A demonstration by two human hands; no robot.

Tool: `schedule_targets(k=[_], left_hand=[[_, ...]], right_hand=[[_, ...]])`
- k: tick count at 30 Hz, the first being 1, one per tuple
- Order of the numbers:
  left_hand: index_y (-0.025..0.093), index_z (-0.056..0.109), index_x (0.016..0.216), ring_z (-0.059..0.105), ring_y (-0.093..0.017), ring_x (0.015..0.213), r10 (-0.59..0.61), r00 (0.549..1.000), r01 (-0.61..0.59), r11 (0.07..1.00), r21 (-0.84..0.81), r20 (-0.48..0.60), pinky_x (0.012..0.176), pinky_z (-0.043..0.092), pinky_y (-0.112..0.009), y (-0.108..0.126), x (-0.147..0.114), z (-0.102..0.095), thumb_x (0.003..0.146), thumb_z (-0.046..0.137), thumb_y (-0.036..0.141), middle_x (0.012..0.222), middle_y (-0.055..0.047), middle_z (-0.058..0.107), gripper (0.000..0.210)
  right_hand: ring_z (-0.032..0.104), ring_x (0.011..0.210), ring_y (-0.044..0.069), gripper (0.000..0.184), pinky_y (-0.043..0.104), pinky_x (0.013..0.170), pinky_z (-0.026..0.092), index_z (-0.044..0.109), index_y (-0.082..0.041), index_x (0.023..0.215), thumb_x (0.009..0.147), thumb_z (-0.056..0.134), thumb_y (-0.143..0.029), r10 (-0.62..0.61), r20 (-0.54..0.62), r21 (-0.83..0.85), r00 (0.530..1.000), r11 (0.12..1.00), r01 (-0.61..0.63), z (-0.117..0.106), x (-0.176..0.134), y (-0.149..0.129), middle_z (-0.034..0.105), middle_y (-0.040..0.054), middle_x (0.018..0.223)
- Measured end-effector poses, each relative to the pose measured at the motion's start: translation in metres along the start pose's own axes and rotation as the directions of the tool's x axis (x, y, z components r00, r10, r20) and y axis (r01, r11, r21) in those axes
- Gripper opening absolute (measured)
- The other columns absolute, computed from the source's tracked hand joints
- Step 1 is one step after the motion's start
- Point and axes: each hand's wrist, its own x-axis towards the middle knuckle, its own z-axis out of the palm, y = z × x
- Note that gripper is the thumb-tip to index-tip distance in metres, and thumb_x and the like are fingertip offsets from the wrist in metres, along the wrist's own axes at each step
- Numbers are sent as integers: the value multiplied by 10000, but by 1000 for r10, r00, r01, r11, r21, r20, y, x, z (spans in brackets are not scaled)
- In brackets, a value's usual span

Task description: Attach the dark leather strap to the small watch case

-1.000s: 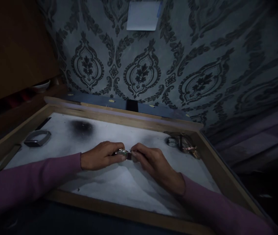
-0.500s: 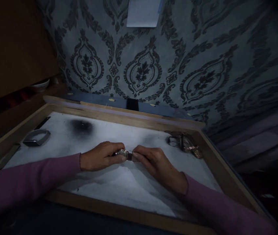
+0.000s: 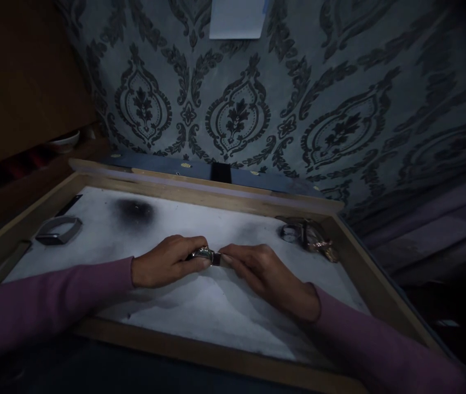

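Observation:
My left hand [image 3: 171, 261] grips a wristwatch [image 3: 203, 253] by its shiny metal case, thumb in front and fingers behind. A short stretch of dark brown strap [image 3: 216, 259] runs from the case toward my right hand [image 3: 260, 268]. The thumb and fingers of that hand are closed in a pinch on the strap's end, which they partly hide. Both hands are over the white floor of a shallow wooden tray [image 3: 200, 339]. The watch face cannot be read from here.
On the tray's left lies a grey banded watch [image 3: 59, 230], with a dark flat strip [image 3: 70, 204] behind it. A tangle of watches or bracelets [image 3: 309, 238] fills the right back corner. Patterned wallpaper [image 3: 237, 115] rises behind, and a wooden cabinet [image 3: 28, 76] stands at left.
The right hand's fingers have shifted slightly on the strap, and its forearm has moved a little to the right. The left hand keeps its hold on the watch; the view has tilted slightly.

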Motion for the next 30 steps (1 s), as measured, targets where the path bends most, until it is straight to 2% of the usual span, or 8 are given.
schedule_targets(k=[4, 9, 16, 24, 30], left_hand=[[176, 471, 782, 418, -115, 615, 0, 1000, 0, 1000, -7, -10, 559, 321, -229, 0, 0, 1, 929, 436, 382, 669, 29, 444, 256], [176, 480, 789, 426, -114, 620, -14, 1000, 14, 1000, -6, -10, 565, 319, -226, 0, 0, 1, 923, 439, 387, 671, 34, 450, 254], [181, 470, 776, 423, -118, 618, -8, 1000, 8, 1000, 6, -17, 555, 316, -225, 0, 0, 2, 922, 435, 384, 660, 32, 446, 253], [185, 454, 769, 420, -117, 601, 7, 1000, -6, 999, 34, -22, 543, 308, -227, 1, 0, 2, 925, 423, 391, 641, 36, 439, 260], [185, 452, 777, 423, -116, 592, 14, 1000, -13, 999, 50, -16, 543, 304, -230, 1, -1, 2, 929, 425, 379, 636, 39, 436, 248]], right_hand=[[454, 498, 87, 302, 214, 511, 328, 580, -141, 804, 990, 370, -252, -7, 7, -56, 1000, 998, 7, -1, -1, -1, 502, -14, 601], [381, 457, 74, 310, 205, 479, 290, 499, -164, 705, 979, 372, -236, -32, 19, -15, 999, 999, 32, -4, 0, -3, 415, -46, 544], [432, 462, 77, 299, 209, 493, 310, 509, -157, 709, 971, 379, -221, -19, 33, 15, 999, 1000, 19, -5, 0, -4, 481, -32, 543], [406, 458, 75, 304, 217, 483, 299, 540, -144, 734, 974, 378, -235, 5, 55, 39, 998, 999, -7, -6, 0, -4, 456, -40, 535], [340, 445, 65, 315, 218, 474, 273, 523, -149, 705, 971, 382, -242, -10, 29, 32, 1000, 999, 9, -5, 1, -4, 384, -56, 530]])
